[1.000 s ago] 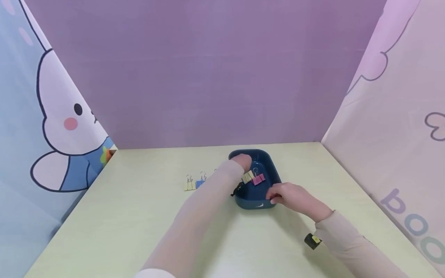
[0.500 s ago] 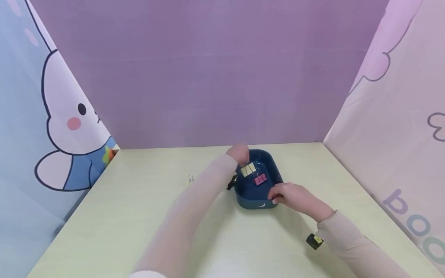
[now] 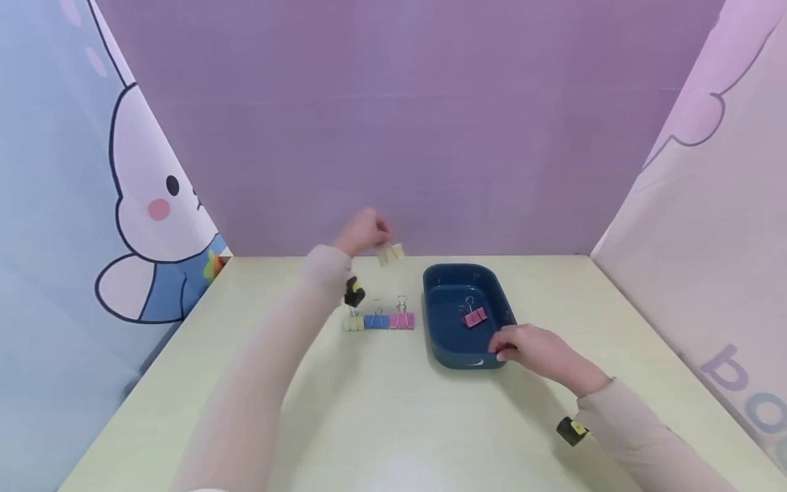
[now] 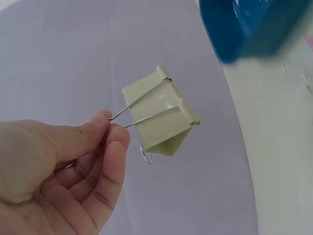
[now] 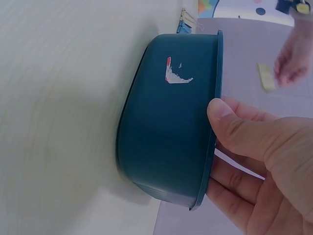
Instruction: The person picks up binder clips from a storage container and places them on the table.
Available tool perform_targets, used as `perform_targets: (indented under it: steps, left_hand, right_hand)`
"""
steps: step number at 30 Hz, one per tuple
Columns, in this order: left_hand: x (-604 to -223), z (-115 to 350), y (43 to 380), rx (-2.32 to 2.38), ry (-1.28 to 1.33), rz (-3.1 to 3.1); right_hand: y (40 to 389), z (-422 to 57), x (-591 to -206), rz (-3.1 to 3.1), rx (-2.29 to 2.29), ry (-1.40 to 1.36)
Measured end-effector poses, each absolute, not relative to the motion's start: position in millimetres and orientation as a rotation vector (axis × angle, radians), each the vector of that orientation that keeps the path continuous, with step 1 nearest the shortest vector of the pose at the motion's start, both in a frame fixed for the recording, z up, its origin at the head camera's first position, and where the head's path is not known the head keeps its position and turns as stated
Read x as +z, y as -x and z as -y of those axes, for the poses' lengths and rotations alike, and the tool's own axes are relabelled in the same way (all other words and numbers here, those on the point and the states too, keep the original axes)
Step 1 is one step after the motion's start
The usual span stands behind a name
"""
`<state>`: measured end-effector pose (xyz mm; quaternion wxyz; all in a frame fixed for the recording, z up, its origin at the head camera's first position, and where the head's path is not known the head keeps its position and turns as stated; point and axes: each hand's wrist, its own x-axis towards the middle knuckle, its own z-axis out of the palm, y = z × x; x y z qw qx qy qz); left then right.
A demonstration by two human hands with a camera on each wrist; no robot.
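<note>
A pale yellow binder clip point(image 4: 159, 110) dangles from my left hand point(image 3: 365, 231), whose thumb and finger pinch one wire handle; it hangs above the table's far edge, left of the bin. In the left wrist view its second handle pokes out below. My right hand point(image 3: 535, 352) grips the near right rim of the dark blue bin point(image 3: 438, 335), thumb outside and fingers inside. Inside that bin lies a pink binder clip point(image 3: 475, 316). On the table to its left stand a yellow clip point(image 3: 354, 322), a blue clip point(image 3: 377, 321) and a pink clip point(image 3: 402, 320) in a row.
The pale table point(image 3: 381, 417) runs back to a purple backdrop point(image 3: 393, 123). Printed cloth panels stand at the left and right sides. Small black wrist-worn devices show under both sleeves.
My left hand has lifted the yellow binder clip out of the bin and carried it left and up. The row of clips has come into full sight. My right hand keeps its grip on the rim.
</note>
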<state>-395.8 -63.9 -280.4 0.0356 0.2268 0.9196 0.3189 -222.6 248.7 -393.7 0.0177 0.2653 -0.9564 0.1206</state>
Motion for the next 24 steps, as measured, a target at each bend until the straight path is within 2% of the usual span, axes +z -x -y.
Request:
perform_targets:
  steps: [11, 24]
  left_hand:
    - [-322, 139, 400, 0.757, -0.528, -2.820]
    - [-365, 162, 395, 0.563, -0.441, -2.712]
  right_hand:
    - [222, -255, -394, 2.983, 0.385, -0.810]
    - [221, -254, -395, 3.002, 0.382, -0.769]
